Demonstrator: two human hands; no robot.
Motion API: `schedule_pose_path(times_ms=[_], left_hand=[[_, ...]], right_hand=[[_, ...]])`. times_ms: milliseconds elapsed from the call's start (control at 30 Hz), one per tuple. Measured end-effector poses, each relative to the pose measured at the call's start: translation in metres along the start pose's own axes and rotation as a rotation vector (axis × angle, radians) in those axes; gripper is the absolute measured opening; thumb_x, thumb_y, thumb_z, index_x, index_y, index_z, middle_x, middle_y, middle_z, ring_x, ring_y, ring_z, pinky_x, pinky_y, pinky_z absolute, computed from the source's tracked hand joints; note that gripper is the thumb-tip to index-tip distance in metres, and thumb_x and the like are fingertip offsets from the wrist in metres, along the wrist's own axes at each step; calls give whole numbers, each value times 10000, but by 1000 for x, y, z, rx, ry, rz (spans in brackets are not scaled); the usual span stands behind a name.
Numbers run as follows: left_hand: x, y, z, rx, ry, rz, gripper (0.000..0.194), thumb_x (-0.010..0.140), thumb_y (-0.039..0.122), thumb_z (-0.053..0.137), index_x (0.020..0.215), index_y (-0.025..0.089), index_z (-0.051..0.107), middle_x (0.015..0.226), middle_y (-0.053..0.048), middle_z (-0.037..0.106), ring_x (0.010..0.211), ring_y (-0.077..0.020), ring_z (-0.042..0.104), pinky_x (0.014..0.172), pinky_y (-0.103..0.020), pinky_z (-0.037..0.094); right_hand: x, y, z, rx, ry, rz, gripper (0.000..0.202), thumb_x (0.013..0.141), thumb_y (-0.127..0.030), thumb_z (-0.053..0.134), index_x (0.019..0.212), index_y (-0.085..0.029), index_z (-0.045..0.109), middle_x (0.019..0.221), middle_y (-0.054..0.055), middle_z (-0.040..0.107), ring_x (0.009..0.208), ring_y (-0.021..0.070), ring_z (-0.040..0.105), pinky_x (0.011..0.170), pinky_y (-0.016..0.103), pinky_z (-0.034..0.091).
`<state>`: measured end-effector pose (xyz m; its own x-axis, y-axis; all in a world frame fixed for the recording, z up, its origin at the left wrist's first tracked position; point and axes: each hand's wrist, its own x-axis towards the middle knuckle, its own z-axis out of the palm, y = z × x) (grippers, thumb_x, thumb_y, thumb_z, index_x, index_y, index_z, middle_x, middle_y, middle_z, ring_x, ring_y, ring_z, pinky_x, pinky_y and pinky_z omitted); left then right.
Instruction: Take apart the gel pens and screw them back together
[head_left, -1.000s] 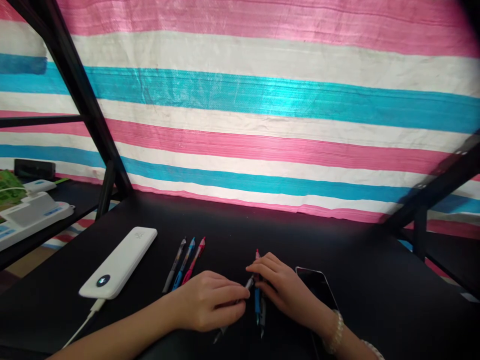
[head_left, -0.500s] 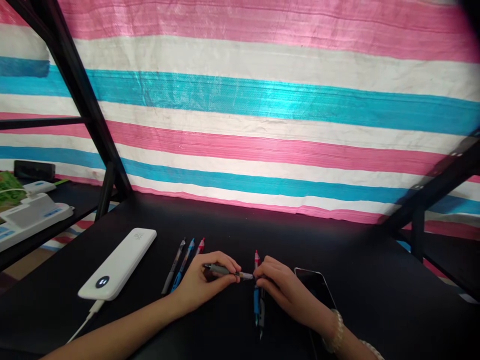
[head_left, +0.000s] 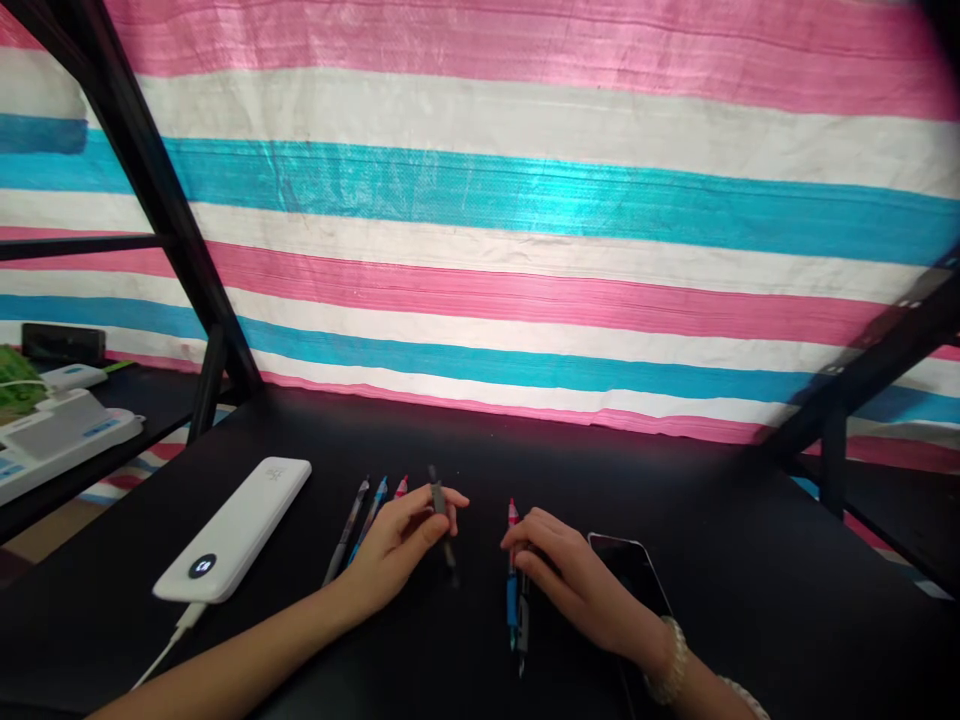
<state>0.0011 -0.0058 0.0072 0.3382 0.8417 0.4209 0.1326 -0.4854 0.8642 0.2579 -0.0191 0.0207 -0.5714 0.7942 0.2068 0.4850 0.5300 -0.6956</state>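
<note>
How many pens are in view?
At least 6: grey pen, blue pen, red pen beside the left hand; dark pen in it; blue-gripped pen, grey-gripped pen at the right hand, which may hide another.

There are two hands (head_left: 401, 548), at least six pens (head_left: 347, 528), one power bank (head_left: 244, 520), two bracelets (head_left: 676, 655) and at least one phone (head_left: 631, 568).

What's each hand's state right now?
Left hand: closed, holding a dark pen.
Right hand: fingers curled over pens; firm grip or light touch can't be told.
</note>
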Motion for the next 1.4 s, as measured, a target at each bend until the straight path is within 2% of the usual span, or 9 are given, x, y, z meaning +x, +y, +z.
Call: schedule_pose_path(times_ms=[133, 267, 467, 667, 767, 933, 1100, 1267, 1400], left_hand=[[-2, -3, -2, 531, -101, 341, 314, 1038, 245, 420, 1280, 214, 618, 843, -31, 616, 686, -144, 606, 629, -250, 494], [-4, -9, 3, 912, -117, 644, 285, 1007, 247, 525, 1274, 199, 613, 784, -12, 638, 582, -132, 587, 523, -232, 431], [-7, 2, 10, 1028, -129, 671, 284, 1040, 188, 429, 1281, 136, 570, 789, -28, 685, 616, -150, 640, 525, -255, 459], [-9, 5, 16, 1084, -262, 652, 383, 1055, 132, 246, 1353, 98, 485, 923, -89, 714, 759, -205, 685, 605, -311, 513], [-10, 0, 20, 1097, -289, 548, 305, 1044, 151, 313, 1227, 97, 551, 789, -54, 699, 636, -210, 665, 536, -317, 453], [-13, 3, 22, 1041, -487, 109, 255, 1024, 248, 380, 864, 183, 567, 669, -23, 664, 509, -212, 600, 481, -305, 328], [-7, 15, 16, 594, -548, -181, 392, 1053, 345, 313, 754, 204, 523, 606, 38, 534, 556, -147, 539, 542, -251, 321], [-2, 16, 12, 224, -534, -332, 327, 1021, 345, 414, 749, 192, 513, 613, 72, 417, 586, -114, 429, 566, -232, 301], [-3, 12, 7, 170, -416, -255, 148, 990, 346, 495, 976, 208, 547, 640, 87, 408, 586, -122, 396, 565, -237, 301]], right_hand=[[-3, 0, -3, 123, 56, -18, 300, 1081, -368, 344, 1161, -223, 594, 918, 40, 608, 842, 196, 578, 799, 322, 462], [-2, -3, -3, 76, -17, -28, 315, 1080, -361, 358, 1081, -220, 640, 908, 41, 613, 858, 201, 569, 786, 321, 452], [1, -7, 4, -129, -117, -57, 235, 1052, -246, 428, 976, -195, 644, 932, 64, 626, 916, 233, 530, 840, 361, 454], [1, -3, 10, -245, -111, -77, 185, 1032, -170, 436, 902, -192, 567, 924, 56, 603, 873, 218, 519, 812, 349, 441], [2, 1, 13, -370, -65, -62, 200, 996, -112, 467, 823, -187, 532, 855, 45, 585, 826, 209, 504, 746, 326, 405], [3, 4, 16, -510, -32, -99, 261, 870, 31, 551, 736, -185, 494, 739, -4, 598, 779, 181, 484, 708, 315, 329], [2, 5, 17, -571, 69, -224, 241, 897, -28, 587, 736, -182, 495, 723, -4, 613, 761, 185, 450, 697, 330, 302], [3, 7, 14, -539, 170, -309, 191, 977, -93, 534, 807, -179, 551, 727, 15, 612, 772, 203, 446, 698, 338, 304], [1, 5, 6, -348, 194, -195, 141, 1022, -171, 500, 916, -183, 592, 803, 35, 617, 800, 211, 476, 717, 333, 345]])
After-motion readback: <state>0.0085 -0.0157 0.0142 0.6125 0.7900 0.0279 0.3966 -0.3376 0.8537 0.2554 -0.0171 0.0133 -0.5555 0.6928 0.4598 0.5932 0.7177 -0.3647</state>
